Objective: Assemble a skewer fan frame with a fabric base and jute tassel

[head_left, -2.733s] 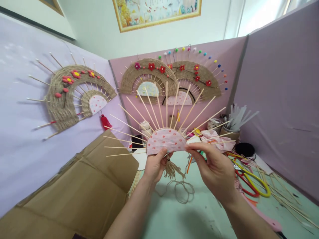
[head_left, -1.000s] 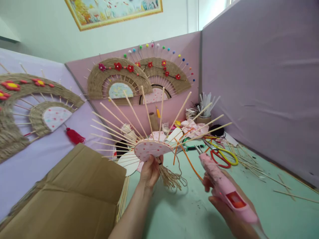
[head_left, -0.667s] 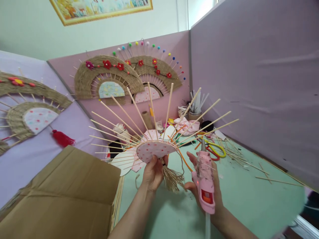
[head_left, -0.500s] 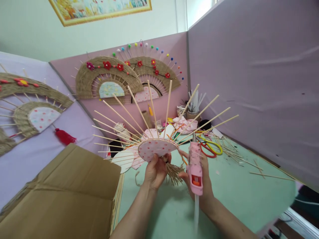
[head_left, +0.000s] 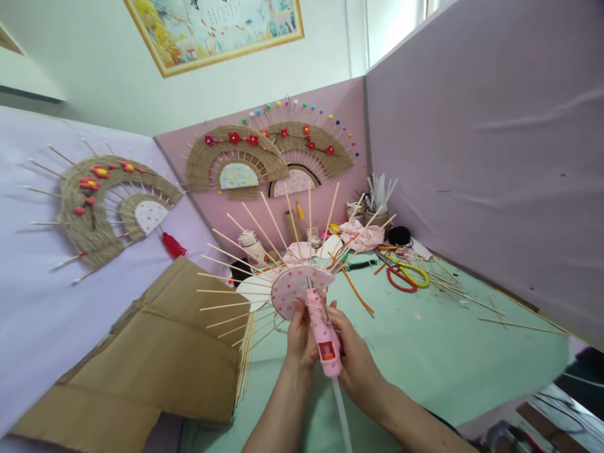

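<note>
Low in the middle, my left hand (head_left: 302, 336) grips the lower edge of a half-round fan base (head_left: 287, 290), white with pink dots. Thin wooden sticks (head_left: 264, 228) fan out from its curved rim. My right hand (head_left: 355, 358) is closed around a pink glue gun (head_left: 323, 330), with a clear glue stick (head_left: 340, 409) trailing from its back end. The gun's metal nozzle points away from me and overlaps the dotted face; whether it touches cannot be seen. Both hands are close together, and the gun covers part of the left fingers.
Cardboard (head_left: 189, 352) lies at the left. Red and yellow scissors (head_left: 406, 277), an orange strip (head_left: 356, 292) and loose sticks (head_left: 472, 299) lie on the green tabletop (head_left: 453, 365). Finished twine fans (head_left: 236, 141) hang on the pink panel, another twine fan (head_left: 89, 195) on the left panel.
The glue gun has swung left from beside the fan base to in front of it. The fan has tilted, and the twine tassel beneath it is now hidden. The view has shifted.
</note>
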Demonstrator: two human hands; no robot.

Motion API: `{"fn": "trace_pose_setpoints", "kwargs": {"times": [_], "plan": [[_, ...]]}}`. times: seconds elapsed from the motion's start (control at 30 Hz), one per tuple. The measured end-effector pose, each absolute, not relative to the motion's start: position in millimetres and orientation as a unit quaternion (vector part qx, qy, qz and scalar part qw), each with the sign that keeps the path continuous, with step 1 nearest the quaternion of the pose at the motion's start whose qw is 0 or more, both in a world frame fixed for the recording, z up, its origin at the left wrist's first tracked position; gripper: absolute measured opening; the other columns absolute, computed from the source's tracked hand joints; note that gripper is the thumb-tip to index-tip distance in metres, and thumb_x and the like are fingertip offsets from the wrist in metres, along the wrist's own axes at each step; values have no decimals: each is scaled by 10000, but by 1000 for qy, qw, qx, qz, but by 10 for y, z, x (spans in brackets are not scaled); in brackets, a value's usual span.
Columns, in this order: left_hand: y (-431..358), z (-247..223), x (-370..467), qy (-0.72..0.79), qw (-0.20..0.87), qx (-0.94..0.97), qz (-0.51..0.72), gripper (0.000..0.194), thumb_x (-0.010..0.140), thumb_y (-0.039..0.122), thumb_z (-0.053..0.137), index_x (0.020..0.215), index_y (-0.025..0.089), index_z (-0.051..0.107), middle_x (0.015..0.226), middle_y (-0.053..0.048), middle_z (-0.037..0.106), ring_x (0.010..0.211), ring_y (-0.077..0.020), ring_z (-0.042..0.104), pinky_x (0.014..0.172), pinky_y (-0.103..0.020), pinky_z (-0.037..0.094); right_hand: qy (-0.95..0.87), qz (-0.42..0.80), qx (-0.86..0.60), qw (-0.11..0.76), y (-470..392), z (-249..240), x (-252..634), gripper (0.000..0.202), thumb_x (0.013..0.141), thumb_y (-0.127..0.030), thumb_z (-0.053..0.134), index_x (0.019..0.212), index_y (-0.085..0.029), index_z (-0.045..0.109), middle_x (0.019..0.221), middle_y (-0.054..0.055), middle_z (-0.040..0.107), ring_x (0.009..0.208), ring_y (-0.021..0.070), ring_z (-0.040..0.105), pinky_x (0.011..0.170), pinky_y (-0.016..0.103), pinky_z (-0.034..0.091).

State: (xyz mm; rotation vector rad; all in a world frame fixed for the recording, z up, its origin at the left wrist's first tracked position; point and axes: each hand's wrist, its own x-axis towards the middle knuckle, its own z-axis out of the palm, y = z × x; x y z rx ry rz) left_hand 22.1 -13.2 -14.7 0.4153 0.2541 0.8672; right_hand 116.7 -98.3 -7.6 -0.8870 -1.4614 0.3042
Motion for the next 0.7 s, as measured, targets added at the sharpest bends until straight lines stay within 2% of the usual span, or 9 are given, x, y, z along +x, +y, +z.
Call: {"fn": "trace_pose_setpoints", "kwargs": {"times": [0.17,0.27,0.43,0.53,0.6,0.7], "plan": [[-210,-210,138,119,890,165,408,214,845,389,708,777,188,735,783,-48,750,856,-187,722,779,-262,569,-658,184,-396,613,-1112,-159,1071,614,858,-116,567,1422,-281,390,1444,116,519,1328,255,510,1062,427,466],[-222,-205,93,117,889,163,412,262,842,404,712,698,185,700,674,-26,718,773,-165,724,719,-238,571,-657,209,-392,609,-1196,-215,1016,620,849,-101,565,1421,-286,411,1473,124,486,1349,275,488,1041,447,486],[-239,-103,45,120,882,165,425,378,855,437,685,595,173,611,560,-4,634,681,-161,710,594,-223,548,-656,163,-367,639,-1282,-328,975,596,825,-140,638,1357,-344,461,1456,93,478,1346,286,474,981,434,530],[-248,-21,42,121,872,158,447,333,876,439,660,672,177,627,486,37,534,677,-154,701,641,-233,560,-629,121,-382,666,-1319,-347,999,447,865,-304,639,1296,-323,524,1330,101,553,1254,313,535,979,478,515],[-251,23,45,121,864,151,465,317,906,436,623,732,172,639,473,65,483,584,-110,649,726,-244,572,-612,114,-398,673,-1356,-311,1046,349,913,-395,559,1246,-291,568,1196,98,601,1116,298,599,944,476,523],[-260,67,46,122,851,144,489,341,952,440,554,769,164,638,524,79,506,457,-38,504,830,-244,564,-591,141,-433,666,-1433,-191,1154,287,959,-360,475,1202,-256,587,1059,79,630,968,244,627,863,402,544]]}}
